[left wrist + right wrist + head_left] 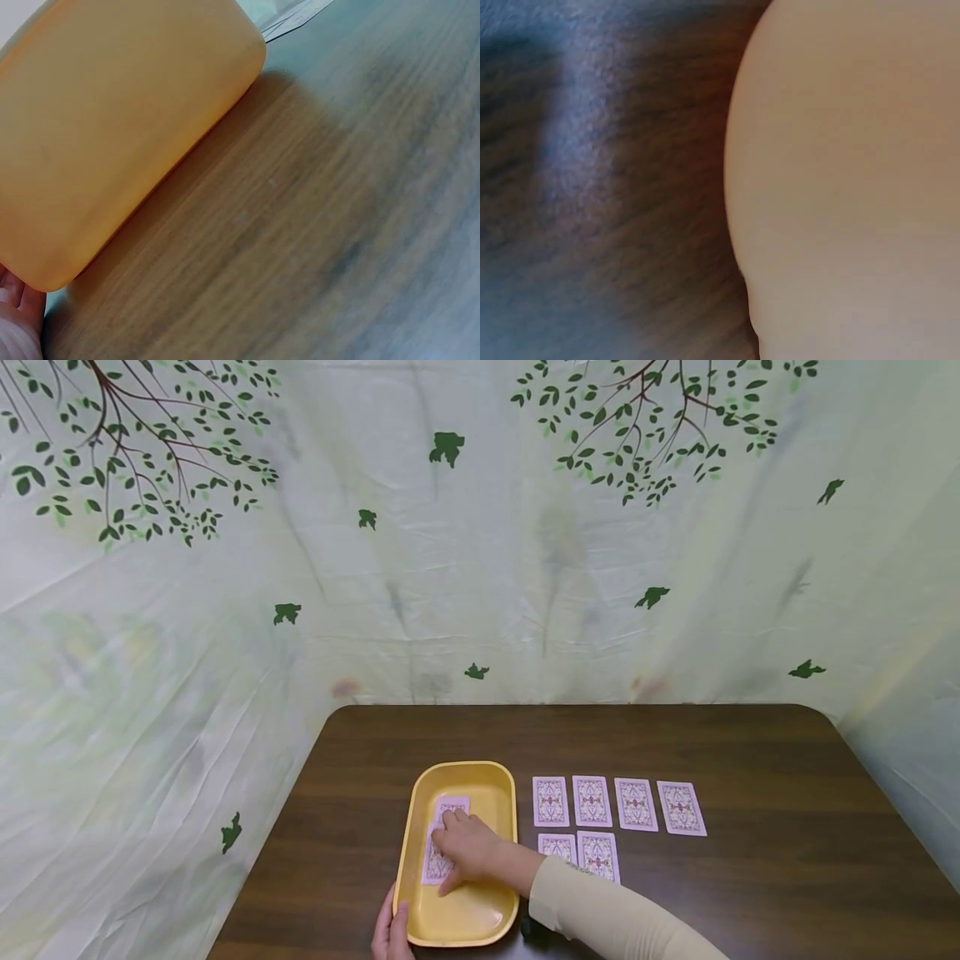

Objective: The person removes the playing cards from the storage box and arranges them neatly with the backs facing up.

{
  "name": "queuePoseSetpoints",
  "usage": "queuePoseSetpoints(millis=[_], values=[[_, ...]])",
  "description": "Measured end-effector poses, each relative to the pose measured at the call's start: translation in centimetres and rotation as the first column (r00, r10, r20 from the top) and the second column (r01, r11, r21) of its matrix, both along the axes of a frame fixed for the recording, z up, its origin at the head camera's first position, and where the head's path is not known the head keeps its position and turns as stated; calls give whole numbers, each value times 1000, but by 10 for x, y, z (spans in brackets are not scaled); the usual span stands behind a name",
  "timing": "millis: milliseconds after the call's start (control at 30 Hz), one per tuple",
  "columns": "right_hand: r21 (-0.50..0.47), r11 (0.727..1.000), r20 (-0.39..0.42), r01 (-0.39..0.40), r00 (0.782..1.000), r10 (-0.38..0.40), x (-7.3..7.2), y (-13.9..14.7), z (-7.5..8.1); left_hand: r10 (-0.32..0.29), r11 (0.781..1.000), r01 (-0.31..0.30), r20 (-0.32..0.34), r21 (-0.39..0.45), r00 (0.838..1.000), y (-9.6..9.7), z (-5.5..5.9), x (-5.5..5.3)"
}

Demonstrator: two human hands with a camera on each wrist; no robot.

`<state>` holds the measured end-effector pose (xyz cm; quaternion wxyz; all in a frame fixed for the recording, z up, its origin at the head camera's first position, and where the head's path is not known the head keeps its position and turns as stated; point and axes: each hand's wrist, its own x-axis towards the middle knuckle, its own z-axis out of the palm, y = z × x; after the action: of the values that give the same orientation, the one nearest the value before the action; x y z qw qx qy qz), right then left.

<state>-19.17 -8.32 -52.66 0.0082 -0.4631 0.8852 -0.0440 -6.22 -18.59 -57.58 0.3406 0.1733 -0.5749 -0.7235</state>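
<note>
A yellow tray with rounded corners stands on the dark wooden table. Inside it, two patterned playing cards lie face down, overlapping: an upper card and a lower card. My right hand reaches in from the right, its fingers and thumb spanning the lower card and covering much of it. At the near left corner my left hand grips the tray's rim. The left wrist view shows the tray's outer wall with a few fingers at its lower corner. A pale blurred surface fills much of the right wrist view.
Right of the tray, several face-down cards form a back row, including a card at its right end. Two more, including a card, lie in front, partly covered by the right sleeve. A leaf-patterned curtain hangs behind the table.
</note>
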Motion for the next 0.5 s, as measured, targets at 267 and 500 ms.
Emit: queuePoseSetpoints(millis=[267, 500], values=[[-27, 999, 12, 42, 999, -42, 0, -1, -1, 5, 1000, -4, 10, -11, 1000, 0, 0, 0], [5, 989, 64, 147, 987, -147, -1, -1, 1, 3, 1000, -3, 14, -16, 1000, 1, 2, 0]])
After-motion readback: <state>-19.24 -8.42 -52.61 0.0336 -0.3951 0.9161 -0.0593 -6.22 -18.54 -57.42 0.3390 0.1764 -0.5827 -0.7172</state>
